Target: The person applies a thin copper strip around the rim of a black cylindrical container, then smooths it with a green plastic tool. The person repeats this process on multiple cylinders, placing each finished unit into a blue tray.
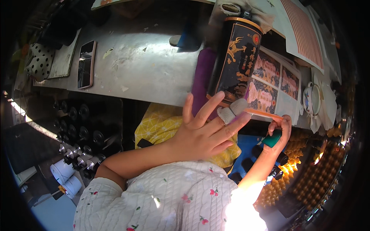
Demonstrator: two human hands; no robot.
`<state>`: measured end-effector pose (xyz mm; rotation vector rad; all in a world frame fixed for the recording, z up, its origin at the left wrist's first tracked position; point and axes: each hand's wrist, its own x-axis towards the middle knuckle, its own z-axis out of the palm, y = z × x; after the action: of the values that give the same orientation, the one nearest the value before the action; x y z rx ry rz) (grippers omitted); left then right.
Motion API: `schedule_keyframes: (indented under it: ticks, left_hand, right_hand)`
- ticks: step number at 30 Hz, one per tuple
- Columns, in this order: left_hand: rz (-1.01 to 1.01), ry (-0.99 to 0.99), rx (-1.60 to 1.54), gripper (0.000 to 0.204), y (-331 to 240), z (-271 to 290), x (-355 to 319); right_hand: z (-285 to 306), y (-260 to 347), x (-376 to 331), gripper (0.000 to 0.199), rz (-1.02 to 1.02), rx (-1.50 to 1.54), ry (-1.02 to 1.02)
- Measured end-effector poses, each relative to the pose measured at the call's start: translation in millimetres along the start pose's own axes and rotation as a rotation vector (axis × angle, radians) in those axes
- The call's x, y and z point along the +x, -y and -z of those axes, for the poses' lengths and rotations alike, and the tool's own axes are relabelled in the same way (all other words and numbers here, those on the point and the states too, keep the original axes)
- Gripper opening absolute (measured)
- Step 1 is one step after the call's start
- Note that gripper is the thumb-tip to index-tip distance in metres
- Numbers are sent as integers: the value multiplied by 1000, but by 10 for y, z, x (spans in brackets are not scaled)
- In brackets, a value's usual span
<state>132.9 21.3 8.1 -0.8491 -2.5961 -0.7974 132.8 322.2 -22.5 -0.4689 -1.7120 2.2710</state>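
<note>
- The left hand, fingers spread flat, is steadying the black box on the desk.
- The right hand is gripping a green tool beside the box edge.
- Next move, probably: careful aim at the edge.

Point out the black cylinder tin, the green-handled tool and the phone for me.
black cylinder tin [236, 57], head view, middle of its side.
green-handled tool [272, 139], head view, on the handle.
phone [86, 64], head view, screen centre.
</note>
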Motion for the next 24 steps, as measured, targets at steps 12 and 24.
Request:
schedule_keyframes:
  ticks: [12, 24]
  left_hand:
    - [177, 82, 48, 108, 363, -102, -310]
    - [150, 97, -44, 116, 254, -19, -290]
  right_hand:
    - [-41, -36, -1, 17, 3, -24, -3]
    - [-399, 149, -54, 47, 219, -547, -163]
